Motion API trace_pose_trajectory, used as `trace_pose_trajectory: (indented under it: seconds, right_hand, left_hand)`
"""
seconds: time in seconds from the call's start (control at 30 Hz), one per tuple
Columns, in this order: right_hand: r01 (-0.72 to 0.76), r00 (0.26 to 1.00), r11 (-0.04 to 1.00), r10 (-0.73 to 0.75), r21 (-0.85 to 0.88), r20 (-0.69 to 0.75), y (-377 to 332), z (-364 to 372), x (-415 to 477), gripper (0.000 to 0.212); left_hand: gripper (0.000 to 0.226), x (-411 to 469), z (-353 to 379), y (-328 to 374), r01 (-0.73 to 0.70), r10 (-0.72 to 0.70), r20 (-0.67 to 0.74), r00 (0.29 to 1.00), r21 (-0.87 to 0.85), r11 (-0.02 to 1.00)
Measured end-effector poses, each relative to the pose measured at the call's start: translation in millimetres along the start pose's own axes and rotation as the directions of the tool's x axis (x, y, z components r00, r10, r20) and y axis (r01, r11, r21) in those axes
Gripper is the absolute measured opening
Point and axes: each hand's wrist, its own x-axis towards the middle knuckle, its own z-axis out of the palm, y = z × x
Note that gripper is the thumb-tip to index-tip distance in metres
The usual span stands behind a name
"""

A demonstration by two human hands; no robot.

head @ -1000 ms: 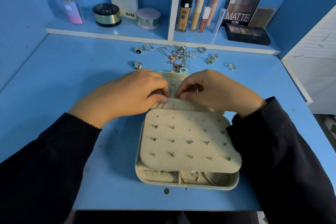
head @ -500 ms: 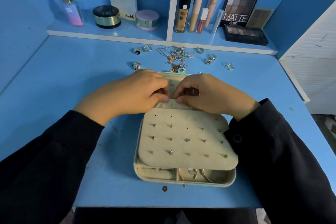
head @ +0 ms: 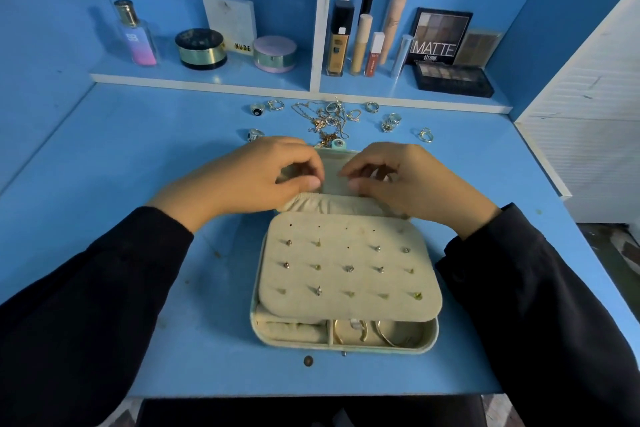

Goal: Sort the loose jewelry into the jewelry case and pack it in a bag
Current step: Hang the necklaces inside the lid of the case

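The left hand [head: 256, 180] and right hand [head: 415, 184] have parted over the jewelry case [head: 431, 340]; each grip is curled, pinching what I cannot tell; loose jewelry [head: 325, 121] beyond the case awaits sorting.

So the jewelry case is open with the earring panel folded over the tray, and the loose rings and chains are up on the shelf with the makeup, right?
Not quite: the loose rings and chains lie on the desk in front of the shelf, not on it, as the head view shows. The jewelry case is open, earring panel over the tray.
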Motion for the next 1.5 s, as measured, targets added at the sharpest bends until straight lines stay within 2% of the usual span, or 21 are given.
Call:
trace_pose_trajectory:
  seconds: [0.07, 0.17, 0.23, 0.43, 0.63, 0.73, 0.93, 1.07, 1.17, 1.3, 1.5]
  right_hand:
    - [0.000, 0.994, 1.000, 0.003, 0.026, -0.109, 10.5, -6.5, 2.7, 0.016]
    - [0.008, 0.969, 0.997, -0.025, -0.072, -0.244, 32.4, -14.9, 11.3, 0.017]
    - [0.003, 0.959, 0.991, -0.041, -0.135, -0.279, 45.2, -18.9, 19.5, 0.018]
    - [0.066, 0.959, 0.969, -0.127, -0.239, -0.253, 68.6, -22.9, 46.8, 0.023]
    - [0.218, 0.925, 0.938, -0.287, -0.271, -0.251, 80.3, -23.3, 66.7, 0.020]
    - [0.300, 0.917, 0.913, -0.355, -0.275, -0.179, 85.4, -21.0, 72.6, 0.023]
    - [0.317, 0.938, 0.895, -0.345, -0.314, -0.035, 106.4, -19.6, 79.5, 0.032]
    - [0.349, 0.913, 0.852, -0.403, -0.389, -0.062, 110.8, -24.0, 80.7, 0.028]
    - [0.310, 0.910, 0.870, -0.388, -0.383, -0.145, 108.6, -30.0, 78.3, 0.023]
    - [0.310, 0.877, 0.866, -0.420, -0.393, -0.233, 102.2, -32.0, 80.8, 0.016]
    - [0.345, 0.889, 0.853, -0.431, -0.391, -0.155, 87.3, -24.4, 92.2, 0.013]
  left_hand:
    - [0.007, 4.0, -2.0, -5.4, -0.014, 0.010, -0.091, 0.996, -0.047, 0.999]
    - [0.012, 15.5, -6.4, -19.5, -0.040, 0.036, -0.162, 0.986, -0.024, 0.999]
    - [0.017, 24.8, -8.7, -29.9, -0.028, 0.025, -0.170, 0.985, -0.014, 1.000]
    - [0.027, 51.0, -6.3, -55.9, 0.053, -0.055, -0.104, 0.993, -0.021, 0.998]
    - [0.031, 72.0, -5.6, -70.2, 0.021, -0.016, -0.111, 0.994, 0.044, 0.999]
    - [0.033, 77.5, -1.5, -73.7, -0.001, 0.007, -0.093, 0.996, 0.061, 0.998]
    - [0.049, 81.2, 0.9, -83.4, 0.001, -0.005, 0.045, 0.999, 0.094, 0.996]
    - [0.047, 81.0, -3.8, -87.8, 0.003, -0.014, 0.091, 0.996, 0.118, 0.993]
    - [0.044, 79.8, -10.9, -88.2, -0.002, -0.007, 0.066, 0.998, 0.136, 0.991]
    - [0.036, 83.4, -13.1, -82.4, -0.036, 0.042, -0.039, 0.998, 0.151, 0.988]
    - [0.028, 93.3, -1.9, -74.0, -0.112, 0.123, -0.064, 0.990, 0.148, 0.983]
